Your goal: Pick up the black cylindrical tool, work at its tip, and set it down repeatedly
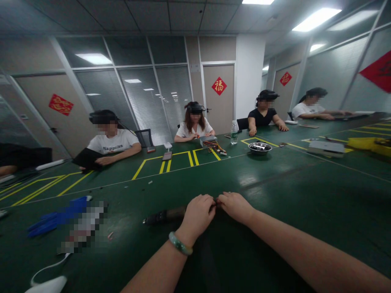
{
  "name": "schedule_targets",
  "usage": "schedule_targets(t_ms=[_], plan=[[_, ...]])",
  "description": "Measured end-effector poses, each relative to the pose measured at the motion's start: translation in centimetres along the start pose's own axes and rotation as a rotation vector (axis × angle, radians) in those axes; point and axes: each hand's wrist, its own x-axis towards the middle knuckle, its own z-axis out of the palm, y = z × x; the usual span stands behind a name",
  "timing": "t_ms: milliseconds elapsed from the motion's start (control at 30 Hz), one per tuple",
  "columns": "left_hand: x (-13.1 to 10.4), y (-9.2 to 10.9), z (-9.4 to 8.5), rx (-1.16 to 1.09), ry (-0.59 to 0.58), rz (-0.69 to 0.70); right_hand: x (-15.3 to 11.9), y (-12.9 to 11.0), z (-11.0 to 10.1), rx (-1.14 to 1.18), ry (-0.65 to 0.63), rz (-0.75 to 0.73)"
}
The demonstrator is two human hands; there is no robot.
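A dark, slim electric screwdriver point(166, 215) lies across the green table point(146, 260), its narrow metal tip pointing left. My left hand point(198, 211), with a green bangle point(181, 243) on the wrist, rests over its rear part with fingers curled down. Close against it, my right hand point(235, 206) has its fingers bent and pinched at the rear end of the tool. The two hands nearly touch at the fingertips. What lies between the fingertips is dark and mostly hidden.
Blue gloves point(61, 217) and a blurred-out phone-like item point(84, 228) with a white cable lie left. Beyond are a metal bowl point(259, 148), a water bottle point(234, 133), a metal box with wires point(209, 141) and yellow tape lines. Several people sit across the table.
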Motion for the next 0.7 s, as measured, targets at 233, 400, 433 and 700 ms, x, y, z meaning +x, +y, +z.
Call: schedule_targets(t_ms=[233, 400, 433, 700], plan=[[-0.2, 0.0, -0.1, -0.015, 0.058, 0.008, 0.0, -0.2, -0.7, 0.039, 0.006, 0.039], [-0.4, 0.2, -0.3, -0.058, 0.126, 0.046, 0.5, 0.0, -0.5, 0.063, 0.023, 0.036], [-0.4, 0.3, -0.5, -0.066, 0.124, 0.058, 0.5, 0.0, -0.4, 0.068, 0.026, 0.025], [-0.9, 0.5, -1.4, -0.067, 0.128, 0.129, 0.6, 0.4, -0.4, 0.080, 0.016, -0.010]])
